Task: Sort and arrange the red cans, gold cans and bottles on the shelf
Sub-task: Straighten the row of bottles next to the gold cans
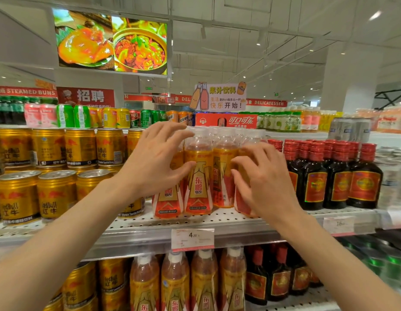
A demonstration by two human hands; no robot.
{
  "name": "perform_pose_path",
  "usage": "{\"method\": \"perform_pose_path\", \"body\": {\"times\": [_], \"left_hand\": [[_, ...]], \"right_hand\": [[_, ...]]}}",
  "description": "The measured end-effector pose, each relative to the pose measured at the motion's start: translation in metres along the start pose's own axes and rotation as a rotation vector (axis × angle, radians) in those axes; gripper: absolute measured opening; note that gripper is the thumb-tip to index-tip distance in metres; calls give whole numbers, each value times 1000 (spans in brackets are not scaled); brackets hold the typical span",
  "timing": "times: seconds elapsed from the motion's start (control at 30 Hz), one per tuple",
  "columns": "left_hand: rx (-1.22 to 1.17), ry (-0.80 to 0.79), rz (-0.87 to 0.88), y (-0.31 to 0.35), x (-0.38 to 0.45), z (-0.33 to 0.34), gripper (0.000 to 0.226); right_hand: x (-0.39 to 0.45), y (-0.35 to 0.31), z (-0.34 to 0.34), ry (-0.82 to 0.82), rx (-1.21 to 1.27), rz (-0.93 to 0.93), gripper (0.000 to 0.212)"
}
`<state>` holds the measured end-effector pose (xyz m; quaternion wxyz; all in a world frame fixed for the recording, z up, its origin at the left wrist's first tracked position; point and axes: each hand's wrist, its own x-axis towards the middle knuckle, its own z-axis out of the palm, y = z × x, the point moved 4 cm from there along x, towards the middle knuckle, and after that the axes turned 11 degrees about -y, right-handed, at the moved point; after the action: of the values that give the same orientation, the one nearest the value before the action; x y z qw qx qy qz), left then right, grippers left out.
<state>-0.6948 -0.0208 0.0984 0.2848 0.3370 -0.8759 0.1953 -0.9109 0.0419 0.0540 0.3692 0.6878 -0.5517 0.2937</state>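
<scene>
Several orange drink bottles point(198, 182) with white caps stand in a tight group at the middle of the upper shelf point(195, 221). My left hand point(154, 160) lies against the group's left side, fingers spread up to the caps and thumb on the front bottle. My right hand point(265, 180) is on the group's right side, its fingers curled across the front of the rightmost bottle point(241, 204); its thumb is hidden. Gold cans point(56, 194) are stacked two high to the left. Dark bottles with red caps point(336, 180) stand to the right.
A price tag point(192, 240) hangs on the shelf's front rail. On the lower shelf stand more gold cans point(80, 288), orange bottles point(204, 281) and dark bottles point(278, 279). Behind the upper shelf, mixed cans point(109, 117) and a red soda carton point(226, 121) line another row.
</scene>
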Motion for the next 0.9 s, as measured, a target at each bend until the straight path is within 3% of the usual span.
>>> {"method": "perform_pose_path", "body": {"times": [0.13,0.27,0.33,0.57,0.9], "left_hand": [[44,-5,9,13,21,-7,57],[28,-128,-19,22,56,-9,57],[31,-221,-23,26,76,-7,57],[-138,-433,-36,35,125,10,51],[-92,-350,-156,33,138,19,49]], "right_hand": [[20,25,-8,-3,145,71,50],[39,40,-8,-207,415,190,78],[41,44,-6,-280,466,201,78],[36,69,-6,-263,561,187,72],[32,81,-1,-270,626,128,81]]}}
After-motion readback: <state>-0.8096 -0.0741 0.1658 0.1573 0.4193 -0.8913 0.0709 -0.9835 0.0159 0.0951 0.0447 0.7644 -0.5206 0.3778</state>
